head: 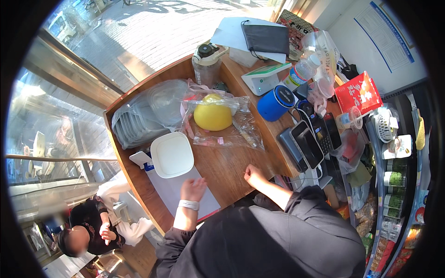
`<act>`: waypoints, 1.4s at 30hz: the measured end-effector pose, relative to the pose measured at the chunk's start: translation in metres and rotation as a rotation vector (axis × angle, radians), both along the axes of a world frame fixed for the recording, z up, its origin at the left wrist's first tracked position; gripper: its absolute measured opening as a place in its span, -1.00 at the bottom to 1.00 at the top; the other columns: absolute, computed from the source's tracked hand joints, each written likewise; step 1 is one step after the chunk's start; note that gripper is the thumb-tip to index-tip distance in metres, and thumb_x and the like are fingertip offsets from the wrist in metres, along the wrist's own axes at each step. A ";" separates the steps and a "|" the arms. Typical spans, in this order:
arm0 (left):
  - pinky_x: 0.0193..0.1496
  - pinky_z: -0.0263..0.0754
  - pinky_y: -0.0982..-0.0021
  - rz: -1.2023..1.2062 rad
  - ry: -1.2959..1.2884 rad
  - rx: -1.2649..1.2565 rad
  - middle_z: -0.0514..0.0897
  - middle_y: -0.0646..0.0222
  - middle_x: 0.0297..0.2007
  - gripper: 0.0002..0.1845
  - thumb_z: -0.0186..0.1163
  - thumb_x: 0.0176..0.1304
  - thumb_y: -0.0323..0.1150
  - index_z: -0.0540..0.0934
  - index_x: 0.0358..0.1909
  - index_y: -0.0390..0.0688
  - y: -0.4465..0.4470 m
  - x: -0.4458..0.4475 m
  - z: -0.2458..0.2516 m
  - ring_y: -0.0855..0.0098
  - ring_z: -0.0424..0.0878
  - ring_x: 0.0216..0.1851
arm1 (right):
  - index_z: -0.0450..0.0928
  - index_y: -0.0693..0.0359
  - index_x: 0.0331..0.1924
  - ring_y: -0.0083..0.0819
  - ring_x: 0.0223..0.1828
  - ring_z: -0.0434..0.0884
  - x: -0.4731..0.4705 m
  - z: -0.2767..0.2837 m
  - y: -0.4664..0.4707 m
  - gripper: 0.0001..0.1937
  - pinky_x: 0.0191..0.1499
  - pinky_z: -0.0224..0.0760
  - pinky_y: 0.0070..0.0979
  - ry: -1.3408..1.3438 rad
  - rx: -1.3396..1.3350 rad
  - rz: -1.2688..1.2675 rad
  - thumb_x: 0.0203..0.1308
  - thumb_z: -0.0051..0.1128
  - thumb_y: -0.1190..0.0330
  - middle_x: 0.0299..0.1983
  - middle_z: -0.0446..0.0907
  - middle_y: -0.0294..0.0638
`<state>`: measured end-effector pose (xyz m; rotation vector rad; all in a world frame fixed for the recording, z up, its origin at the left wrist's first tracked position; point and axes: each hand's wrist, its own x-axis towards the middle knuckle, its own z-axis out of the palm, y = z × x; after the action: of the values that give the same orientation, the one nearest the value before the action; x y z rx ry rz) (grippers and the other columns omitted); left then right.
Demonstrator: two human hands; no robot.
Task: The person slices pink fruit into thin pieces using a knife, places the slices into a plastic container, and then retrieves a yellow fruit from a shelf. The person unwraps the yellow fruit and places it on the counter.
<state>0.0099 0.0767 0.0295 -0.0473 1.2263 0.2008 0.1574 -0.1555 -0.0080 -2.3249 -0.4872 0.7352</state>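
Note:
My left hand is raised above a white sheet on the wooden desk, its fingers loosely bent and nothing held. A white band circles that wrist. Just beyond it stands an empty white square bowl. My right hand is by the desk's near side, fingers curled in, with no object visible in it. Ahead of both hands, a yellow pomelo-like fruit sits among crumpled clear plastic film. A slim knife-like item lies at the film's right side.
Bagged clear plastic containers and a water bottle line the desk's far side. On the raised right ledge are a blue cylinder, a phone and cables. A seated person is at left; stocked shelves stand right.

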 end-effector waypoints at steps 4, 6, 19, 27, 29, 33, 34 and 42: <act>0.22 0.17 0.07 -0.447 -0.279 0.376 0.24 0.13 0.16 -0.34 0.14 0.19 -0.04 0.17 0.22 -0.11 -0.037 0.070 0.051 0.17 0.19 0.26 | 0.42 0.22 -0.40 -0.11 -0.36 0.53 0.014 0.084 0.024 -0.91 -0.33 0.38 -0.25 -0.327 0.078 0.120 0.00 0.09 0.46 -0.40 0.51 -0.10; 0.17 0.21 0.06 -0.478 -0.172 0.367 0.18 0.10 0.24 -0.28 0.17 0.16 -0.02 0.15 0.29 -0.05 -0.037 0.110 0.051 0.18 0.16 0.30 | 0.43 0.24 -0.38 -0.07 -0.33 0.52 0.033 0.129 0.052 -0.91 -0.31 0.38 -0.21 -0.529 0.173 0.191 0.02 0.08 0.47 -0.37 0.49 -0.09; -0.42 0.52 0.41 -0.420 -0.120 0.582 0.54 0.06 -0.13 -0.41 -0.29 0.16 -0.59 0.08 0.30 -0.11 -0.054 0.104 -0.018 0.26 0.61 -0.26 | 0.46 0.20 -0.32 -0.19 -0.23 0.60 0.144 0.150 0.202 -0.87 -0.22 0.43 -0.26 -1.111 -0.072 0.465 0.02 0.03 0.39 -0.30 0.58 -0.10; -0.43 0.37 0.55 -0.290 -0.084 1.069 0.52 0.32 -0.49 -0.57 -0.22 0.14 -0.54 0.35 0.07 -0.45 -0.020 0.102 0.023 0.56 0.44 -0.55 | 0.41 0.19 -0.44 -0.05 -0.50 0.59 0.149 0.171 0.157 -0.92 -0.49 0.39 -0.18 -0.957 0.038 0.292 0.10 -0.08 0.39 -0.58 0.56 -0.08; -0.48 0.36 0.54 -0.407 -0.065 1.133 0.50 0.35 -0.53 -0.60 -0.21 0.15 -0.52 0.42 0.00 -0.44 -0.012 0.092 0.030 0.56 0.43 -0.57 | 0.40 0.18 -0.44 -0.09 -0.53 0.59 0.135 0.172 0.136 -0.94 -0.51 0.40 -0.20 -0.915 0.021 0.295 0.10 -0.07 0.41 -0.57 0.56 -0.11; -0.01 0.43 0.32 -0.683 0.078 1.385 0.61 -0.09 -0.18 -0.62 -0.13 0.10 -0.48 0.53 -0.10 -0.42 -0.011 0.048 0.049 0.05 0.58 -0.11 | 0.37 0.17 -0.46 -0.10 -0.57 0.57 0.087 0.184 0.082 -0.94 -0.54 0.38 -0.20 -0.860 -0.006 0.295 0.09 -0.02 0.42 -0.63 0.52 -0.13; -0.02 0.43 0.33 -0.725 0.126 1.398 0.61 -0.08 -0.18 -0.63 -0.13 0.10 -0.47 0.53 -0.10 -0.41 -0.014 0.038 0.056 0.05 0.59 -0.11 | 0.36 0.16 -0.47 -0.11 -0.58 0.56 0.076 0.183 0.069 -0.93 -0.55 0.37 -0.20 -0.875 0.072 0.278 0.08 -0.01 0.42 -0.66 0.51 -0.12; -0.26 0.48 0.25 -0.995 0.415 1.521 0.63 0.01 -0.40 -0.66 -0.06 0.10 -0.45 0.59 -0.11 -0.16 -0.005 -0.027 0.079 0.09 0.62 -0.36 | 0.36 0.21 -0.43 0.07 -0.54 0.55 0.016 0.158 -0.020 -0.78 -0.45 0.34 -0.04 -0.421 -0.212 0.045 0.25 -0.13 0.25 -0.66 0.49 0.03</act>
<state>-0.0173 0.0714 0.1089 1.9461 1.0836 0.2184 0.1735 -0.1760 0.1502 -2.6883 -0.6744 0.3236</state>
